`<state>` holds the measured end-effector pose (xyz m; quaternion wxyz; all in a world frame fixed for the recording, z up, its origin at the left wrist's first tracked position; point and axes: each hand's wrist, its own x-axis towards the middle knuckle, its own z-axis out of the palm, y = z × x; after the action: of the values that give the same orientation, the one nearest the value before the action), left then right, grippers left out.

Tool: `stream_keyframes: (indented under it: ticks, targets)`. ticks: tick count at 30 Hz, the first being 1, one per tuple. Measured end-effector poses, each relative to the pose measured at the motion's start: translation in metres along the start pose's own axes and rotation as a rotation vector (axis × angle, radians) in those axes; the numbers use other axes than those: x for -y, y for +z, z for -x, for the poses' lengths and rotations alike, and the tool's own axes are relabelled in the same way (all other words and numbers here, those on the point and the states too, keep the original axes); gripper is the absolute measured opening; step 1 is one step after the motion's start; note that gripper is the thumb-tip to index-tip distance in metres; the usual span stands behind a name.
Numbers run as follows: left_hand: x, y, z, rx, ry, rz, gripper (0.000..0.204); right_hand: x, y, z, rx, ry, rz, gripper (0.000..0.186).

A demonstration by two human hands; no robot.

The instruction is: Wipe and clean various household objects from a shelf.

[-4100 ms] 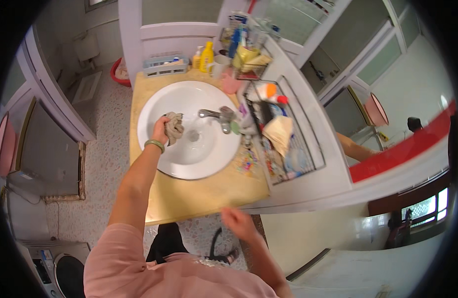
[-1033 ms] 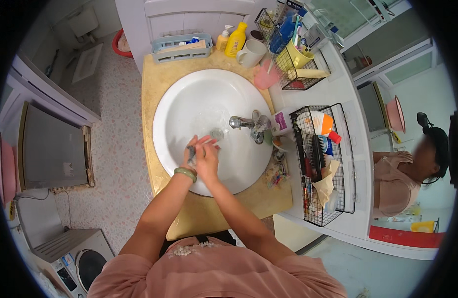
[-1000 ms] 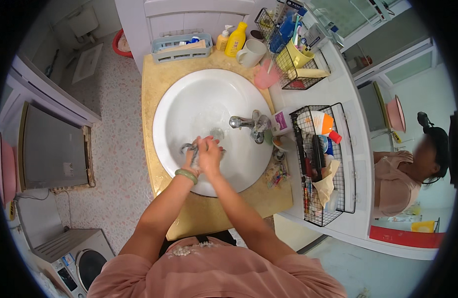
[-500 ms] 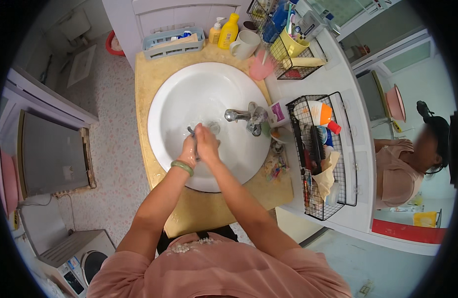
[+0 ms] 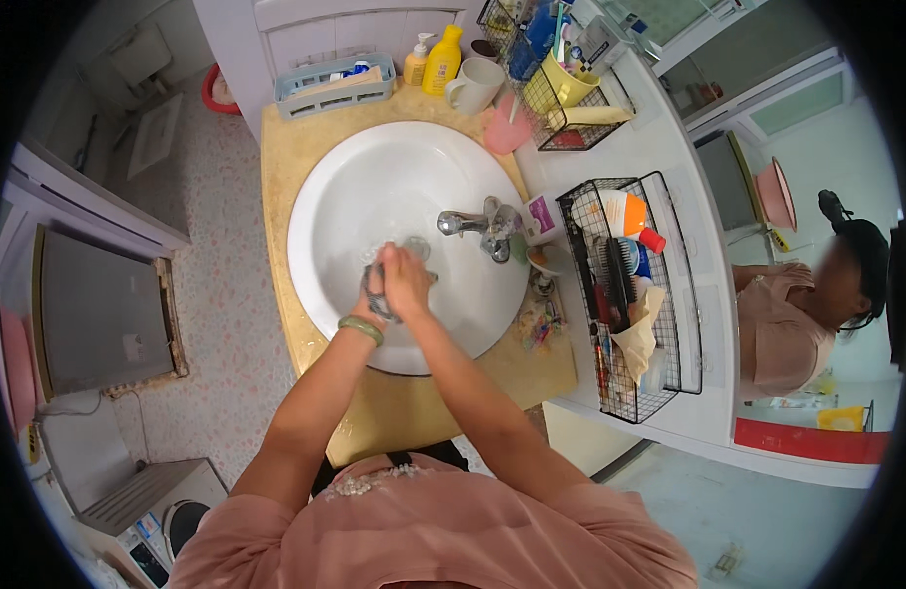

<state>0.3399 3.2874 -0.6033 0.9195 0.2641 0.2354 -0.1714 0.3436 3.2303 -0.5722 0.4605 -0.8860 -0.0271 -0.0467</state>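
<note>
Over the white washbasin my two hands are pressed together, low in the bowl near the drain. A small, wet-looking dark grey piece of cloth shows between them; its exact kind I cannot make out. My left hand is closed about it, with a green bangle on that wrist. Pressed against it from the right is my right hand, its fingers partly hidden. Beyond them the chrome faucet reaches over the bowl from the right. Some suds or water lie by my fingertips.
A yellow countertop surrounds the basin. At its back stand a grey-blue basket, a yellow bottle, a pump bottle and a white mug. To the right, a black wire basket holds a hairbrush and bottles.
The grey cloth has shifted between my hands and more of it shows over my left palm. My hands rub against each other in nearly the same place. The view has moved slightly.
</note>
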Motion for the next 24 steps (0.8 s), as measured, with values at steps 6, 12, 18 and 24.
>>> stream_keyframes:
  ticks: [6, 12, 18, 24]
  targets:
    - [-0.012, -0.009, -0.004, 0.157, -0.06, -0.024, 0.03, -0.014, -0.004, -0.045, 0.07, 0.572, 0.093, 0.046]
    - [-0.028, -0.004, 0.003, 0.042, -0.074, -0.045, 0.029, -0.026, -0.022, -0.008, -0.198, 0.488, -0.18, 0.039]
    - [-0.046, 0.013, 0.016, 0.157, -0.048, -0.023, 0.039, 0.009, -0.02, 0.03, -0.108, 0.193, -0.121, 0.033]
    - [-0.049, -0.002, 0.017, 0.335, -0.002, -0.236, 0.03, 0.023, -0.034, 0.016, 0.236, 0.344, -0.069, 0.047]
